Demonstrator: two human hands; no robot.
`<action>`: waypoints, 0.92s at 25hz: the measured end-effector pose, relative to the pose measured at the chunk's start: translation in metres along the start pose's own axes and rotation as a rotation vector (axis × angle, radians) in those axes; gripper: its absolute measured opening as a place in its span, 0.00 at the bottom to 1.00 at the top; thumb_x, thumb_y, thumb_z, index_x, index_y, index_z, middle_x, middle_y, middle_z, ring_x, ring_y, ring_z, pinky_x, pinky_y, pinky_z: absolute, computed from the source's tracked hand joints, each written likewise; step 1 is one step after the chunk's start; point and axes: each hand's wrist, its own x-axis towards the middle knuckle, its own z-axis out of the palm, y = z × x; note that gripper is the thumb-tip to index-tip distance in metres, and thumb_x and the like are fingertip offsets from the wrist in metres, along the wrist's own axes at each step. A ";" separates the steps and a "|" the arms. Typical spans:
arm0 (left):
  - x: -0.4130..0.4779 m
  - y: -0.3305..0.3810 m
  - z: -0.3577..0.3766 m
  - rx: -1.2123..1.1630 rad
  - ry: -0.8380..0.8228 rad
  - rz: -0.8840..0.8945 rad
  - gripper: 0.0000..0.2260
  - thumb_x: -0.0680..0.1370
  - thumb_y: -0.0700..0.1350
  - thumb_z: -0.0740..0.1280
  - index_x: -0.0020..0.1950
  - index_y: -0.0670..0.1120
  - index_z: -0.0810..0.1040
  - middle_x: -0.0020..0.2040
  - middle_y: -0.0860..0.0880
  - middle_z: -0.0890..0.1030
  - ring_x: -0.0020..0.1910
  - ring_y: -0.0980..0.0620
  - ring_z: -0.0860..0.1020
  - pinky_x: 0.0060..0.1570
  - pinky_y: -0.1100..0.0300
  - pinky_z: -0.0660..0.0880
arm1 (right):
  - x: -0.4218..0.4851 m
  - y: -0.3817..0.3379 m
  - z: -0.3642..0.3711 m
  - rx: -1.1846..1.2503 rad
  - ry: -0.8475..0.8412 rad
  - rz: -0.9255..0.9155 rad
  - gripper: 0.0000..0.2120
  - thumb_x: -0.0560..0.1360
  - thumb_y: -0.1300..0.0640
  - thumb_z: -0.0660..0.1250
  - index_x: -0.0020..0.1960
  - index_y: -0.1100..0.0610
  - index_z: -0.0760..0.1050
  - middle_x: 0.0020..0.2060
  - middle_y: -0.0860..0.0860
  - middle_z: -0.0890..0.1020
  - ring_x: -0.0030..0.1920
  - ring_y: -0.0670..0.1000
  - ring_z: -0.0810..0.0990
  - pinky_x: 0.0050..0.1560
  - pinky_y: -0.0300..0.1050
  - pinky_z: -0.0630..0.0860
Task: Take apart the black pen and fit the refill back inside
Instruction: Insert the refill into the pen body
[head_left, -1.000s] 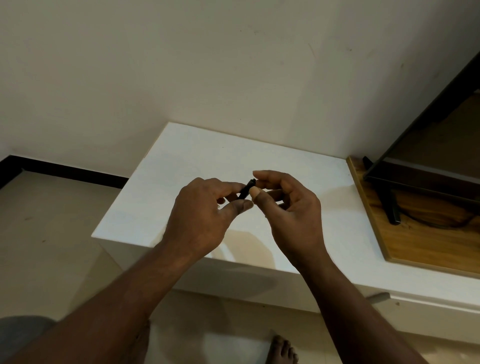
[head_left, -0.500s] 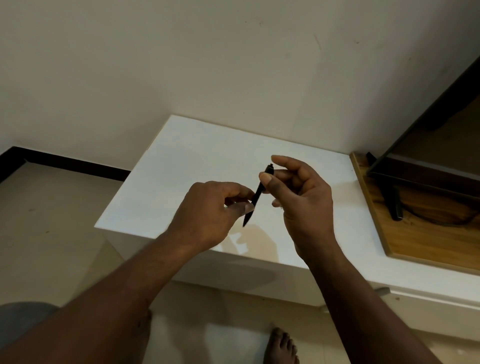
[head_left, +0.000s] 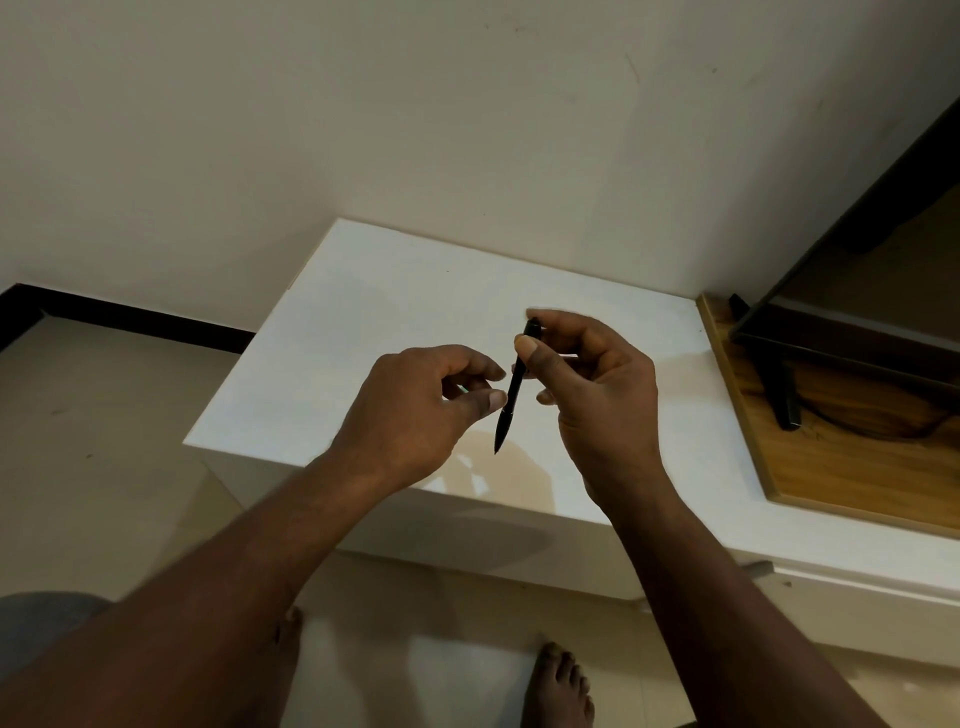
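Right now the right hand (head_left: 597, 395) pinches the black pen (head_left: 514, 387) near its top end, thumb in front, pen nearly upright with the tip pointing down, in the air above the white cabinet top (head_left: 363, 312). That leaves the lower barrel free, likely so the other hand can twist it. The left hand (head_left: 415, 410) sits just beside that barrel, thumb and forefinger narrowly parted, holding nothing visible; contact can't be confirmed. Pen looks whole, no refill showing.
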 end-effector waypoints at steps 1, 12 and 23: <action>0.000 0.000 0.000 0.008 -0.002 0.003 0.10 0.77 0.54 0.74 0.57 0.56 0.85 0.44 0.62 0.84 0.46 0.65 0.80 0.45 0.70 0.71 | 0.000 0.000 0.001 -0.016 -0.002 -0.003 0.11 0.77 0.55 0.77 0.58 0.46 0.85 0.48 0.47 0.88 0.48 0.53 0.88 0.46 0.52 0.82; 0.000 0.003 -0.001 0.020 -0.015 0.000 0.11 0.77 0.53 0.74 0.58 0.55 0.85 0.46 0.61 0.84 0.47 0.65 0.81 0.46 0.70 0.72 | 0.000 -0.001 0.001 0.015 0.022 -0.005 0.13 0.78 0.58 0.75 0.61 0.47 0.83 0.47 0.49 0.88 0.46 0.50 0.89 0.39 0.40 0.80; -0.002 0.005 0.000 0.028 -0.010 -0.005 0.10 0.77 0.53 0.73 0.58 0.54 0.85 0.48 0.59 0.85 0.49 0.63 0.80 0.46 0.69 0.71 | -0.001 -0.001 0.003 0.064 0.012 0.012 0.14 0.78 0.59 0.74 0.62 0.46 0.82 0.48 0.50 0.87 0.46 0.50 0.89 0.38 0.38 0.80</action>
